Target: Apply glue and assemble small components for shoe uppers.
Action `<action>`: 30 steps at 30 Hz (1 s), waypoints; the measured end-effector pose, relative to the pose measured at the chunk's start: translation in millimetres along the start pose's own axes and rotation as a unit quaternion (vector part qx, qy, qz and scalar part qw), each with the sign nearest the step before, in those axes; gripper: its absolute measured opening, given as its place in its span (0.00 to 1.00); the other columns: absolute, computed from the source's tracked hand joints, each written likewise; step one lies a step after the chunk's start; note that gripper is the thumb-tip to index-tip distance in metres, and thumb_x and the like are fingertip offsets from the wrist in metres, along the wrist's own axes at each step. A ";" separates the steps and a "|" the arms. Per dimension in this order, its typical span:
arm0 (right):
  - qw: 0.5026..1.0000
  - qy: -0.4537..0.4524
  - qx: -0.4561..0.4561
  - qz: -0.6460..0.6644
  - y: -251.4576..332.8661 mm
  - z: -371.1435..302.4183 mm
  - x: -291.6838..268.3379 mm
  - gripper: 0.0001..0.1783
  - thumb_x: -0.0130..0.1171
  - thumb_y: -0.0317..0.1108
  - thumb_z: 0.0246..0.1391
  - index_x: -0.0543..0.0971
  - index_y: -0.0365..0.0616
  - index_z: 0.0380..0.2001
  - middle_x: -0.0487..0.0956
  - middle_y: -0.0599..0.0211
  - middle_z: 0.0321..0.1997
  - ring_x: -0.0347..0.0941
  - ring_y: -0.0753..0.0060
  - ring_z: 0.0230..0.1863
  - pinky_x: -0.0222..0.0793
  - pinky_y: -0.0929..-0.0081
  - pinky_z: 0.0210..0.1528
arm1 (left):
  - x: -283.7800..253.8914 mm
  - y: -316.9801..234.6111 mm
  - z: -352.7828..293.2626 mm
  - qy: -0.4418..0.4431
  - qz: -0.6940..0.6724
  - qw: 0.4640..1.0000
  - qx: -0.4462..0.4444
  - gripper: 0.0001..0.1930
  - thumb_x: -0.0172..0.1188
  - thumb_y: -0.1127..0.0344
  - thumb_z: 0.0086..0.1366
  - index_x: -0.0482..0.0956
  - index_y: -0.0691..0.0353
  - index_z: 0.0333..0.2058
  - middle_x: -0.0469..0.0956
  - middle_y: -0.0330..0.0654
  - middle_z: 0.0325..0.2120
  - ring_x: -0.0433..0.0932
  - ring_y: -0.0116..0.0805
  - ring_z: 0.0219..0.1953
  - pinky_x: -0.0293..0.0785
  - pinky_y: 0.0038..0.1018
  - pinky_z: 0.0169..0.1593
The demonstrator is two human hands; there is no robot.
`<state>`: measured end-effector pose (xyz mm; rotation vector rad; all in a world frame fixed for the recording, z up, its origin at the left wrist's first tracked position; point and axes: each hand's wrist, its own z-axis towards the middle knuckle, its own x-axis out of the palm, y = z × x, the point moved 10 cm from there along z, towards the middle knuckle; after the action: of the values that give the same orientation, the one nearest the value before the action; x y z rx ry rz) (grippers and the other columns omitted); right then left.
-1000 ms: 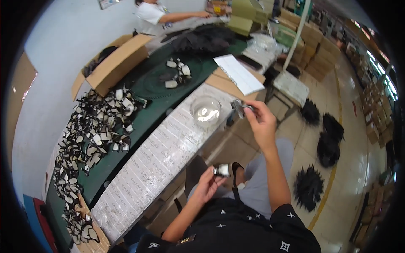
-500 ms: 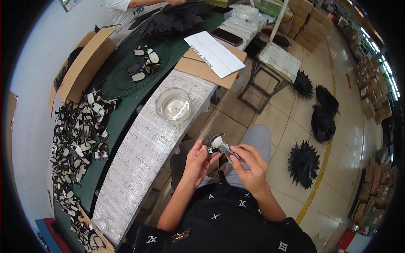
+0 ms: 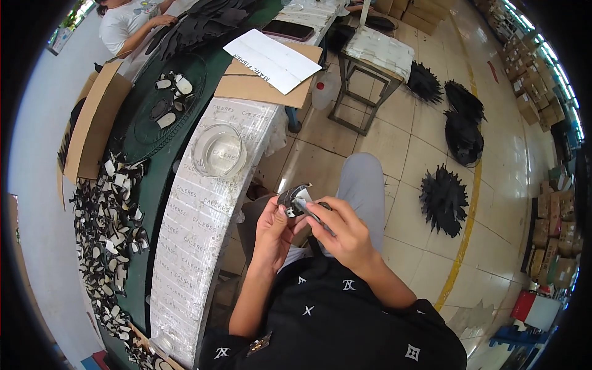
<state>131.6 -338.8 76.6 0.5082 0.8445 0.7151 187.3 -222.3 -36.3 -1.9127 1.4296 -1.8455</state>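
In front of my lap, my left hand [image 3: 273,234] pinches a small curved black-and-white piece [image 3: 290,196], which looks like a shoe part. My right hand [image 3: 346,233] is closed right beside it, its fingertips against the piece's pale side. A small dark grey thing [image 3: 325,208] shows between the right fingers; its kind is not clear. Many similar black-and-white pieces [image 3: 114,231] lie heaped along the green table at the left. A few more rest near a round green lid-like tray [image 3: 196,114].
On the plastic-wrapped bench stands a clear round bowl [image 3: 219,151]. Beyond it lie cardboard [image 3: 237,86], a white sheet [image 3: 271,58] and a phone [image 3: 288,29]. An open carton [image 3: 98,120] stands left. A stool [image 3: 377,52] and black bundles [image 3: 444,200] occupy the floor. Another person [image 3: 132,28] works far left.
My view has shifted, so the bench and table sit further left. My right hand has turned and closed in on the piece, its back now more toward me. My left hand still holds the piece.
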 end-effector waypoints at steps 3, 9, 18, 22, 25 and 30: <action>0.996 -0.005 0.044 0.071 -8.0 0.1 3.2 0.16 0.65 0.21 0.48 0.79 0.36 0.43 0.76 0.60 0.41 0.77 0.74 0.31 0.75 0.80 0.30 | -2.3 0.8 -1.2 -0.006 -0.003 1.000 0.000 0.16 0.51 0.59 0.70 0.65 0.63 0.50 0.75 0.47 0.47 0.78 0.40 0.49 0.76 0.34 0.54; 0.925 -0.020 0.217 0.310 -43.4 -3.3 14.1 0.12 0.56 0.23 0.58 0.77 0.32 0.45 0.77 0.63 0.42 0.75 0.78 0.36 0.76 0.82 0.34 | -9.8 3.8 3.7 -0.010 -0.012 1.000 -0.009 0.17 0.51 0.59 0.70 0.65 0.64 0.50 0.74 0.47 0.47 0.78 0.39 0.49 0.75 0.34 0.54; 0.920 -0.019 0.266 0.287 -64.0 1.2 9.4 0.13 0.59 0.26 0.57 0.78 0.34 0.45 0.78 0.64 0.39 0.76 0.80 0.32 0.74 0.83 0.33 | -12.4 -0.2 7.6 -0.028 -0.017 0.999 -0.003 0.16 0.51 0.61 0.70 0.65 0.65 0.49 0.75 0.48 0.47 0.77 0.38 0.48 0.74 0.37 0.57; 0.992 0.004 0.098 0.086 -33.3 13.7 3.7 0.13 0.64 0.21 0.50 0.80 0.35 0.42 0.76 0.60 0.42 0.76 0.76 0.32 0.75 0.82 0.31 | -18.6 -1.3 7.2 -0.026 0.016 1.000 0.009 0.15 0.53 0.59 0.69 0.67 0.62 0.47 0.76 0.45 0.47 0.77 0.35 0.48 0.73 0.38 0.56; 0.997 0.024 0.049 0.060 -19.8 16.5 7.3 0.14 0.65 0.21 0.49 0.80 0.36 0.42 0.76 0.60 0.41 0.76 0.74 0.31 0.75 0.80 0.30 | -20.0 -2.3 6.4 -0.024 0.037 0.999 0.020 0.13 0.53 0.61 0.69 0.67 0.62 0.46 0.77 0.44 0.44 0.78 0.33 0.47 0.73 0.37 0.56; 0.996 0.048 0.044 0.064 -17.1 15.2 17.4 0.15 0.65 0.22 0.48 0.79 0.36 0.42 0.76 0.60 0.40 0.75 0.72 0.30 0.75 0.78 0.28 | -23.4 0.0 5.5 -0.034 0.035 0.999 0.022 0.10 0.53 0.64 0.69 0.68 0.61 0.46 0.78 0.42 0.42 0.79 0.32 0.45 0.74 0.36 0.54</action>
<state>158.1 -339.1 65.5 0.6151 0.9421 0.8281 196.3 -209.2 -54.4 -1.8622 1.4035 -1.7493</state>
